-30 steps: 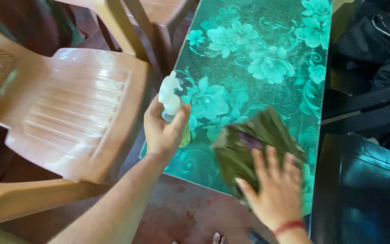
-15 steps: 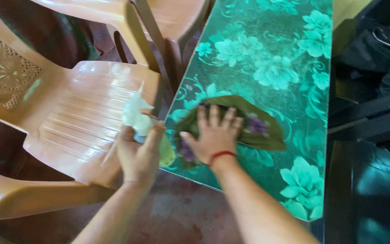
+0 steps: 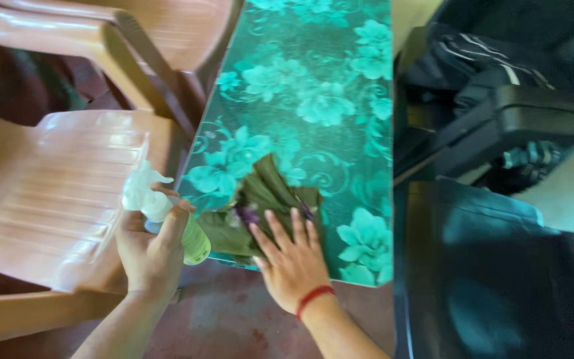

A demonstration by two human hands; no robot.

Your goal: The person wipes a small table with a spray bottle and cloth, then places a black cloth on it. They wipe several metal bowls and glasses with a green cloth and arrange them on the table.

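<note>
Two hands work at the near table edge point(image 3: 360, 282): the right hand point(image 3: 291, 260) lies flat, fingers spread, on the green cloth point(image 3: 260, 203), which might slide off, while the left hand point(image 3: 151, 252) wraps the spray bottle point(image 3: 161, 209), fingers closed.

The flat tabletop point(image 3: 320, 80) is deep green, printed all over with pale turquoise blossoms and thin curling turquoise vines. On its near edge lies a crumpled olive-green cloth point(image 3: 260, 199) with small purple patches. Left of the tabletop, the moulded plastic chairs point(image 3: 54, 193) are a glossy peach-tan. The plastic spray bottle point(image 3: 161, 213), just off the tabletop's near left corner, has a white trigger head and a yellow-green body. A thin red thread band point(image 3: 313, 298) circles the wrist below the tabletop's near edge. Right of the tabletop, the smooth plastic furniture point(image 3: 493, 266) is black with a bluish sheen.
</note>
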